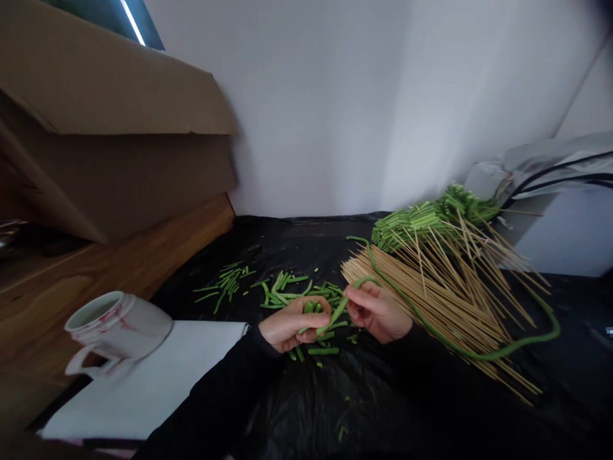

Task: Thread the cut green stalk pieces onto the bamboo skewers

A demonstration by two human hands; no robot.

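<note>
In the head view, my left hand (297,324) is closed around several short cut pieces of green bean. My right hand (378,312) pinches a long green bean (498,352) close to one end, and that end reaches across to the fingers of my left hand. The rest of the long bean curves away to the right over the bamboo skewers (435,294). Beneath and behind my hands, loose bean pieces (282,291) lie scattered on black plastic sheeting (297,243). A smaller group of cut pieces (228,281) is farther left.
A pile of skewered bean pieces (421,223) sits at the back right by the wall. On the left, a mug (119,326) stands on a white sheet (177,364). A large cardboard box (143,166) occupies the upper left, and a pale box (565,230) with cables stands far right.
</note>
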